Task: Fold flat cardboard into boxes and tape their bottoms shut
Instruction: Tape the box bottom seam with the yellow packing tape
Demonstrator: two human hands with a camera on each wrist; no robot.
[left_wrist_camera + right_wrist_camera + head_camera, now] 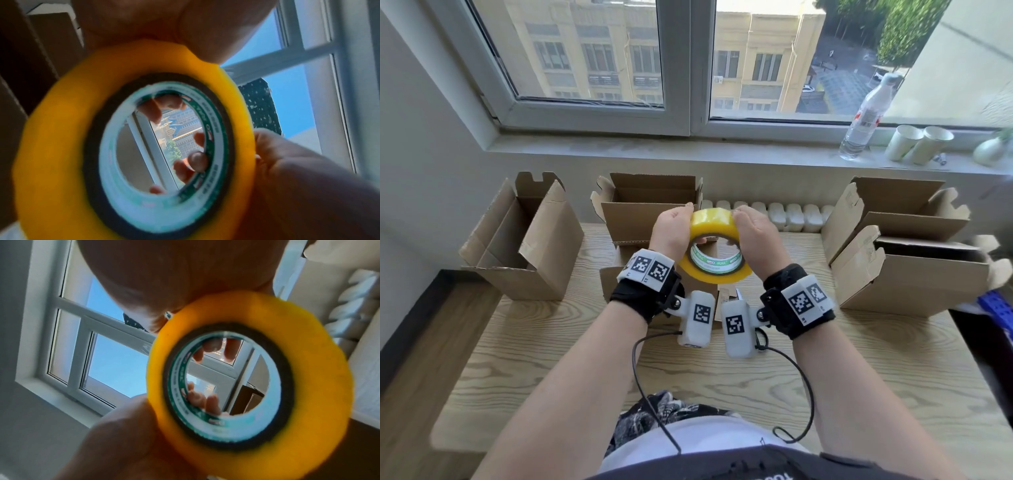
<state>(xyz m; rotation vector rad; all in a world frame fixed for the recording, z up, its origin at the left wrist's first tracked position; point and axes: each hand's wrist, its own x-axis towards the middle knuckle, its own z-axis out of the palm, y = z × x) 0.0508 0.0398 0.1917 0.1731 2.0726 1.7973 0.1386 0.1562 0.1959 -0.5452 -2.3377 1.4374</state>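
A light wooden table (pixel 722 377) carries open cardboard boxes: one (pixel 524 240) at the left edge, one (pixel 643 212) at the back middle, two (pixel 893 212) (pixel 914 274) at the right, the nearer just in front of the farther. A windowsill (pixel 688 150) behind holds a bottle (pixel 866 116), two paper cups (pixel 917 144) and a small vase (pixel 989 150).

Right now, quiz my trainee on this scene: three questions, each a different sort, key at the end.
1. True or false: the tape roll lies flat on the table.
2. Which hands hold the roll? A) left hand only B) right hand only C) both
3. Fill in: the bottle and two paper cups stand on the window ____.

Key: 1 false, since it is held up above the table; 2 C; 3 sill.
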